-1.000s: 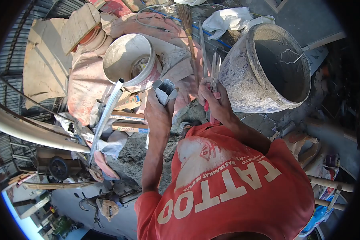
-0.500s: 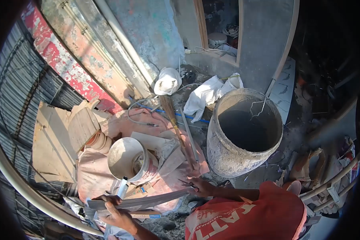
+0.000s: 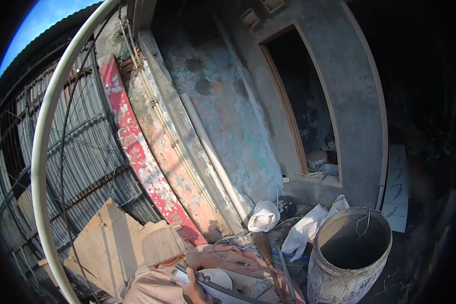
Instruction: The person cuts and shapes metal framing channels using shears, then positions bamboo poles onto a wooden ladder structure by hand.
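Note:
At the bottom edge of the head view my left hand [image 3: 192, 289] is closed around a long grey channel-like strip [image 3: 227, 294]. The strip's pale, shiny end sticks out at the left of the fingers, and its other end runs down to the right, out of the picture. Behind the hand stands a white bucket [image 3: 220, 277], mostly covered by the hand and strip. Beneath them a pinkish sheet [image 3: 149, 290] covers the ground. My right hand is outside the view.
A large cement-crusted drum [image 3: 334, 281] stands at the lower right. Near it are white sacks [image 3: 305, 230], a broom [image 3: 263, 247] and a thin bar [image 3: 287, 276]. Broken boards [image 3: 111, 238] lean at the left, beside a curved pale pipe [image 3: 39, 177]. Behind rises a patchy wall [image 3: 223, 111].
The view has tilted up, so the scene sits lower in the picture. My right hand, with its scissor-like tool, has left the view. My left hand still holds the strip.

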The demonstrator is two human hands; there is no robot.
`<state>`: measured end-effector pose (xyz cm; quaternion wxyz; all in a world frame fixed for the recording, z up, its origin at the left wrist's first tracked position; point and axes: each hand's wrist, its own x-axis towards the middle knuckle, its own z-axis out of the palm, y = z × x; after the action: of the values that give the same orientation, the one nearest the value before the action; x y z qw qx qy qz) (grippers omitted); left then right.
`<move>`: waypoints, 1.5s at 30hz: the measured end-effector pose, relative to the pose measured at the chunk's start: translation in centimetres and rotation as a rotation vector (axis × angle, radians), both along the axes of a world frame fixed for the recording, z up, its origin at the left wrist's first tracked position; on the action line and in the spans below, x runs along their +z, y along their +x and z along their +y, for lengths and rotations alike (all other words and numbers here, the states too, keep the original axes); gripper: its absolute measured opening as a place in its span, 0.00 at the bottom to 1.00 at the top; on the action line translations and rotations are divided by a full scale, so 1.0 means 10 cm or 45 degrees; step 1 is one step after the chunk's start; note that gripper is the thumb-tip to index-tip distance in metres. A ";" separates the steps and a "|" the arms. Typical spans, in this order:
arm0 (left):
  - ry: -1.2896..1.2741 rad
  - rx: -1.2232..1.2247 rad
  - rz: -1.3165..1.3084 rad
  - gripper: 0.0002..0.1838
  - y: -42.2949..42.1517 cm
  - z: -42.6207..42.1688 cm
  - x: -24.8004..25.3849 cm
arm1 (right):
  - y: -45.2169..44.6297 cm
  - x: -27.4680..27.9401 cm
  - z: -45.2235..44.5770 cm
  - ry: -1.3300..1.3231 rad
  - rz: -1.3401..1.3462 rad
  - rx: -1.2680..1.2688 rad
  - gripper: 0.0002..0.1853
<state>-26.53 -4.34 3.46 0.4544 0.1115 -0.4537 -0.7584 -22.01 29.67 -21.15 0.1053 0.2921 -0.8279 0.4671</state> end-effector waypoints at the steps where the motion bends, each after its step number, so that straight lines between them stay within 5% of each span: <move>1: 0.071 -0.100 0.074 0.13 -0.09 -0.06 -0.10 | 0.07 0.07 0.05 0.062 -0.081 -0.041 0.24; 4: 0.055 -0.332 0.085 0.18 -0.40 -0.04 -0.30 | 0.36 0.21 0.25 0.224 -0.136 -0.329 0.23; 7: 0.078 -0.660 -0.090 0.34 -0.59 0.26 -0.46 | 0.49 0.88 0.41 0.349 -0.176 -0.571 0.23; 10: -0.085 -0.969 -0.204 0.35 -0.43 0.63 -0.93 | 0.38 1.20 0.66 0.357 -0.152 -0.809 0.20; 13: -0.134 -1.114 -0.715 0.33 -0.16 0.95 -1.57 | 0.10 1.33 0.96 0.496 -0.172 -1.092 0.22; 14: -0.223 -1.232 -0.848 0.33 -0.02 0.99 -1.90 | -0.06 1.33 1.07 0.552 -0.176 -1.130 0.22; 15: -0.920 -1.018 -0.876 0.32 0.06 0.91 -2.54 | -0.19 1.26 1.20 0.614 -0.179 -1.197 0.23; 16: -0.508 -1.396 -0.952 0.31 0.25 0.87 -2.84 | -0.36 1.20 1.33 0.683 -0.229 -1.217 0.23; 17: -0.509 -1.474 -1.108 0.31 0.46 0.73 -3.37 | -0.54 1.11 1.44 0.747 -0.276 -1.232 0.23; 20: -0.360 -1.350 -1.844 0.33 1.19 0.38 -4.41 | -1.06 0.81 1.69 0.876 -0.199 -1.255 0.23; 21: -0.311 -1.324 -1.975 0.32 1.53 0.06 -5.29 | -1.18 0.77 1.73 0.884 -0.225 -1.214 0.23; 27: -0.497 -1.483 -1.845 0.32 1.39 0.29 -5.14 | -1.63 0.61 1.90 1.016 -0.371 -0.982 0.24; 32: -0.528 -1.358 -1.936 0.31 2.33 -0.10 -4.60 | -1.77 0.44 2.00 0.937 -0.253 -0.915 0.23; 36: -0.699 -1.522 -1.858 0.31 2.01 0.40 -4.44 | -1.66 0.55 1.93 0.875 -0.053 -0.962 0.30; 40: -1.119 -2.078 -1.783 0.31 1.28 0.96 -4.35 | -1.08 1.09 1.90 0.443 0.333 -1.118 0.27; 42: -1.312 -2.360 -1.736 0.31 1.02 1.25 -4.33 | -0.52 1.43 2.00 0.050 0.151 -1.038 0.28; 45: -1.490 -2.689 -1.599 0.31 0.83 1.91 -4.31 | 0.27 1.30 2.25 -0.319 0.254 -1.335 0.34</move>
<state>-18.27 14.73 -39.67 -0.6387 -0.1698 -0.7033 -0.2620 -19.29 52.21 -8.14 0.4360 -0.1314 -0.7866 0.4171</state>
